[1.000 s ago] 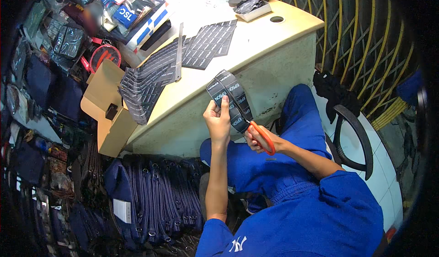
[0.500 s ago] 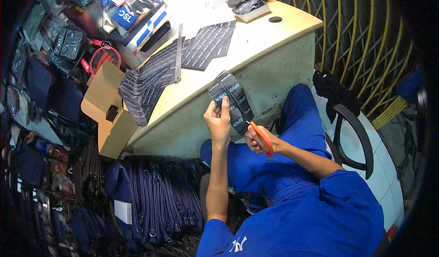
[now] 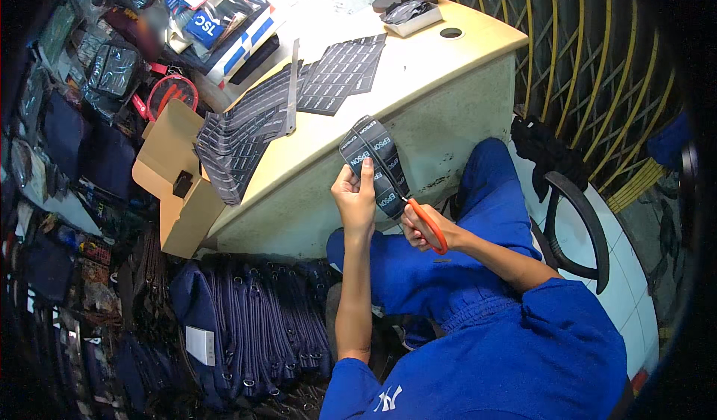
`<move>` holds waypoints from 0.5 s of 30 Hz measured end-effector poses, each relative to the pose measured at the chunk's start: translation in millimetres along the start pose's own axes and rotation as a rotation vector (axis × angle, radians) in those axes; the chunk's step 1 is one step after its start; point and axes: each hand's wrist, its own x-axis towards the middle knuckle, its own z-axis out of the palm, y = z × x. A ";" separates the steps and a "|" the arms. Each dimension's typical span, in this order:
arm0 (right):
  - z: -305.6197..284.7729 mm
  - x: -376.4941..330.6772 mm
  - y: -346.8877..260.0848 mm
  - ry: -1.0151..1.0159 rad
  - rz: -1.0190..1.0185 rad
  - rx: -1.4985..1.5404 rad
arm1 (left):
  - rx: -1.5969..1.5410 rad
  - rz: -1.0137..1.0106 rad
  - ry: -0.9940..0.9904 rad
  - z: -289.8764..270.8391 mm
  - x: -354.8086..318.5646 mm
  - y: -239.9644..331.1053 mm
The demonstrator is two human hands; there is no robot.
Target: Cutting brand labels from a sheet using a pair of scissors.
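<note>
My left hand (image 3: 355,199) pinches a black sheet of labels (image 3: 385,151) with light lettering, thumb on top, holding it in front of the desk's edge above my lap. The sheet is rounded at its top end and bends along a line between its label columns. My right hand (image 3: 415,229) is closed around a pair of scissors with orange handles (image 3: 429,226). The blades lie at the lower right edge of the sheet and are mostly hidden by it. On the desk, more black label sheets (image 3: 342,72) lie fanned out.
The pale desk (image 3: 448,61) carries a steel ruler (image 3: 292,91) across the sheets and a small box (image 3: 412,20) of dark pieces. An open cardboard box (image 3: 179,211) stands at its left. Dark blue straps (image 3: 261,323) are piled below. A chair armrest (image 3: 590,229) is at right.
The lower right edge of the label sheet has shifted slightly left beside the scissors. Both hands stay almost in place.
</note>
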 end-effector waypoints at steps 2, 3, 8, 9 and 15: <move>0.3 -0.6 -1.0 -0.006 -0.007 -0.003 | 0.004 0.004 0.004 1.0 -0.3 0.9; 0.4 -1.0 -1.6 -0.007 0.000 -0.007 | 0.007 0.008 0.007 1.7 -0.4 1.4; 0.2 -2.2 -3.4 -0.012 0.004 -0.006 | 0.011 -0.002 0.003 0.0 -0.2 0.7; 0.6 -2.3 -3.4 -0.011 0.009 0.003 | 0.017 -0.002 0.001 -0.7 -0.1 0.5; 3.3 -3.3 -5.6 0.017 0.020 0.004 | 0.019 -0.014 0.013 2.4 -1.5 5.6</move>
